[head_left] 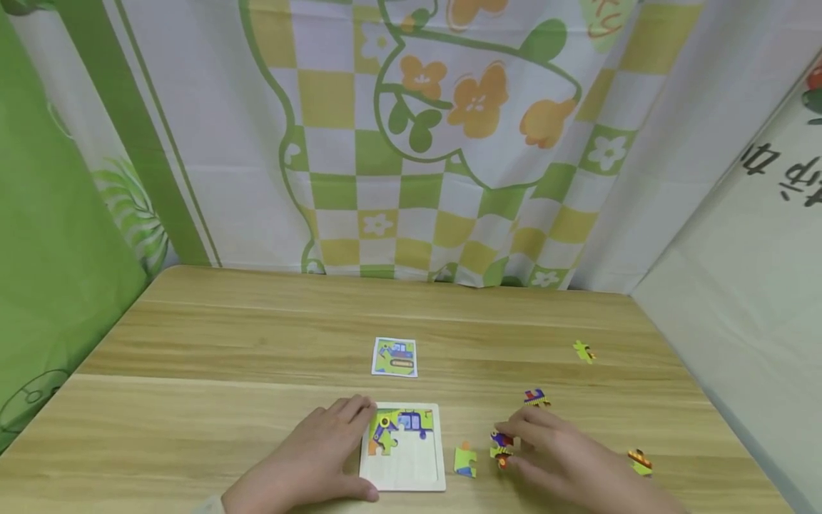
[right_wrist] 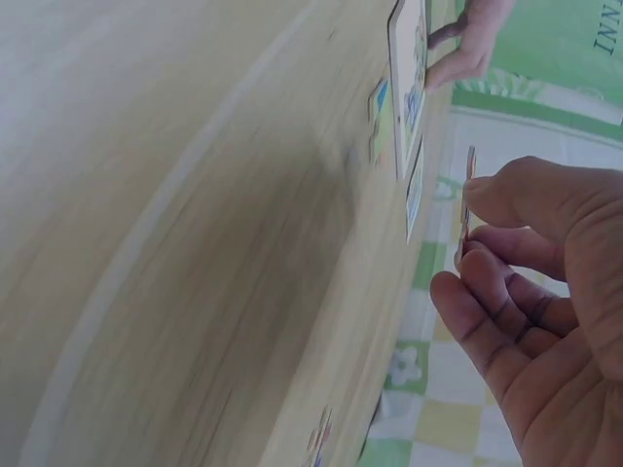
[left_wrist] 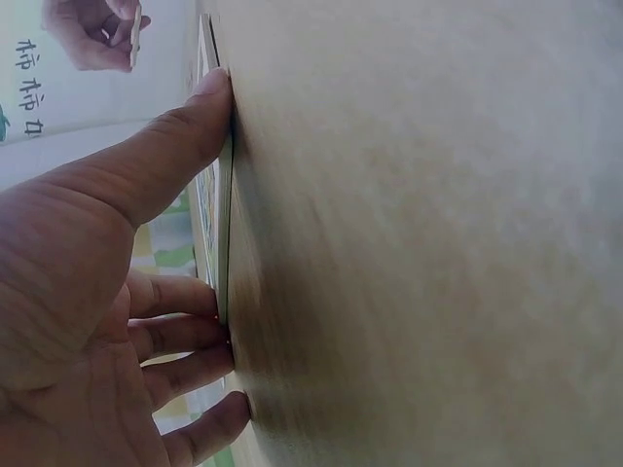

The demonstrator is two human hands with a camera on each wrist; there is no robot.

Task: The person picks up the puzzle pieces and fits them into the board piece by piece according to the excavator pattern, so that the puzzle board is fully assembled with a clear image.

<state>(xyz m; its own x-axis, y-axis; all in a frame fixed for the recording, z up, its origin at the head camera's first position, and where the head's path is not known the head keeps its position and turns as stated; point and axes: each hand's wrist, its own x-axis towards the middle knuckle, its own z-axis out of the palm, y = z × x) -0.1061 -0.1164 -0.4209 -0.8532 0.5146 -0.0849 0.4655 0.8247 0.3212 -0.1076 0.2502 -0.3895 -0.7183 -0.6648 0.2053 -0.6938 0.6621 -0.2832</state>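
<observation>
A square puzzle tray (head_left: 403,471) lies on the table with several joined pieces of a vehicle picture in its upper part. My left hand (head_left: 315,450) rests along its left edge, thumb by the near corner and fingers by the far one. In the left wrist view, the thumb (left_wrist: 185,136) and fingers touch the tray's side. My right hand (head_left: 555,446) pinches a purple, red and yellow puzzle piece (head_left: 501,450) to the right of the tray. The right wrist view shows that piece (right_wrist: 467,199) edge-on, held above the table. A green and blue piece (head_left: 464,461) lies between tray and right hand.
A small picture card (head_left: 394,357) lies beyond the tray. Loose puzzle pieces are at the right: a purple one (head_left: 536,397) just past my right hand, an orange and green one (head_left: 640,462), and a yellow-green one (head_left: 584,351) farther back. A patterned curtain (head_left: 398,178) hangs behind the table.
</observation>
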